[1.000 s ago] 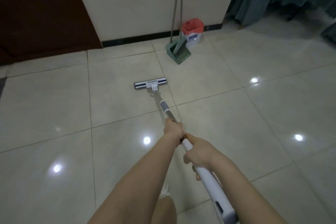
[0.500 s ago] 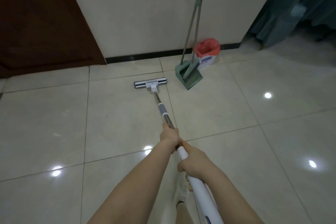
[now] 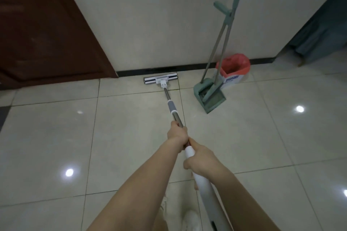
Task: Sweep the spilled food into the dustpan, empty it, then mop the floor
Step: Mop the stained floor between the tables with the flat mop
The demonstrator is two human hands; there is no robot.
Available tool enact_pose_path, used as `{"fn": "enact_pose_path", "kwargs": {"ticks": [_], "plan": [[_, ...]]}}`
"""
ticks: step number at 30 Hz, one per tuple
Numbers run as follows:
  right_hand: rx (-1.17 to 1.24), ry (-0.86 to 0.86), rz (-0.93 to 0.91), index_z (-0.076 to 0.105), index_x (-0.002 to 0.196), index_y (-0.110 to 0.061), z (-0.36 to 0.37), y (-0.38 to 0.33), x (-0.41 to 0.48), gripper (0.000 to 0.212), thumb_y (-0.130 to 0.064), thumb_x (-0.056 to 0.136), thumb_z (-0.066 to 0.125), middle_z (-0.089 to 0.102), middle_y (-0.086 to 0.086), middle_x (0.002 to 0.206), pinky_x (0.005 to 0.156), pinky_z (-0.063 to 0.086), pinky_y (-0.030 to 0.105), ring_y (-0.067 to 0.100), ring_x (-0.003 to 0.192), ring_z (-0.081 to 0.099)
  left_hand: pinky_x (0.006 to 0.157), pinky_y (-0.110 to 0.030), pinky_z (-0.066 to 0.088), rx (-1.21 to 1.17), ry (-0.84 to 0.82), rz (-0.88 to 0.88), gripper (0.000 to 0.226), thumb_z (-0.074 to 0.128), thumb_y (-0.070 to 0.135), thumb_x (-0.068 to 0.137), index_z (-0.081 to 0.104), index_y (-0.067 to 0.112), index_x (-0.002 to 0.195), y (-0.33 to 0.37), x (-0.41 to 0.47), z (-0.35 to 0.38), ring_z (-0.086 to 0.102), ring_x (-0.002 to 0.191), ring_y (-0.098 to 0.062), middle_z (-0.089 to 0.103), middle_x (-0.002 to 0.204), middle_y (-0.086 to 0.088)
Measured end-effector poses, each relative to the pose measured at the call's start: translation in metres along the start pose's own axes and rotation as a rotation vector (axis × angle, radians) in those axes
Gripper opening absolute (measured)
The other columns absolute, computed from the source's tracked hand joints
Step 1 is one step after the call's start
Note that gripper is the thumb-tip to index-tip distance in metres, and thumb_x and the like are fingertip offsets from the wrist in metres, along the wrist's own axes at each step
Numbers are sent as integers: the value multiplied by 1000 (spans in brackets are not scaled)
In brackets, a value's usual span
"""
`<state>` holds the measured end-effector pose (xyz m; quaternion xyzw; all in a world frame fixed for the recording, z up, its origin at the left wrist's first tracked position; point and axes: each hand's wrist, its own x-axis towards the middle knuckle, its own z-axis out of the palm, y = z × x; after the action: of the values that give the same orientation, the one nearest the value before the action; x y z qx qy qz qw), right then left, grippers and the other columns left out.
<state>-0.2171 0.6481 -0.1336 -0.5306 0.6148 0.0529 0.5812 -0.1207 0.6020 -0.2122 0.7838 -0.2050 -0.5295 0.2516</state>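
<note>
The mop point(image 3: 160, 80) now lies with its head flat on the floor point(image 3: 56, 137), right against the baseboard point(image 3: 135, 71); a second ago it was a full tile short of the wall. The left hand point(image 3: 177, 134) grips the metal shaft, and the right hand point(image 3: 200, 159) is wrapped round the white handle just behind it. The push looks spent, so a pull back probably comes next. The dustpan point(image 3: 212, 99) and broom point(image 3: 228, 30) stand parked beside the bin point(image 3: 233, 71), which suggests the sweeping is done.
</note>
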Motion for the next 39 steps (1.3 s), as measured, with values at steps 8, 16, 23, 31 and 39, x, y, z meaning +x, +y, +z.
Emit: {"fn": "enact_pose_path", "kwargs": {"ticks": [8, 16, 23, 31, 39], "plan": [[-22, -22, 34, 24, 152, -26, 29, -66, 30, 79, -3, 85, 57, 58, 5, 123, 87, 50, 33, 26, 106, 58, 89, -45, 52, 105, -48, -8, 37, 44, 22, 95, 40, 19, 131, 14, 46, -59, 59, 101, -37, 59, 113, -15], [16, -43, 52, 14, 154, -36, 69, -43, -3, 85, -6, 84, 53, 59, 0, 115, 67, 48, 22, 17, 91, 58, 78, -43, 56, 35, -102, -36, 42, 44, 25, 95, 38, 28, 136, -28, 17, -69, 61, 101, -38, 60, 113, -16], [-14, -59, 20, 33, 139, -45, 51, 27, -84, 79, -5, 75, 55, 62, 0, 116, 67, 59, 38, 25, 83, 64, 86, -43, 52, -81, -142, -31, 43, 43, 21, 97, 35, 20, 139, -70, -69, -22, 56, 101, -34, 53, 110, -12], [-1, -161, 56, 49, 120, -32, 60, 118, -193, 51, -4, 79, 60, 62, 4, 117, 49, 58, 40, 25, 65, 62, 64, -32, 49, -203, -160, -3, 30, 42, 16, 98, 41, 17, 128, -150, -190, 24, 52, 80, -21, 52, 104, -10], [45, -165, -23, 53, 113, -12, 77, 140, -240, 28, -6, 86, 54, 58, 12, 83, 57, 60, 39, 25, 58, 60, 59, -26, 44, -168, -121, 136, 20, 43, 13, 97, 49, 11, 116, -181, -243, 18, 51, 78, -20, 52, 92, -7]]}}
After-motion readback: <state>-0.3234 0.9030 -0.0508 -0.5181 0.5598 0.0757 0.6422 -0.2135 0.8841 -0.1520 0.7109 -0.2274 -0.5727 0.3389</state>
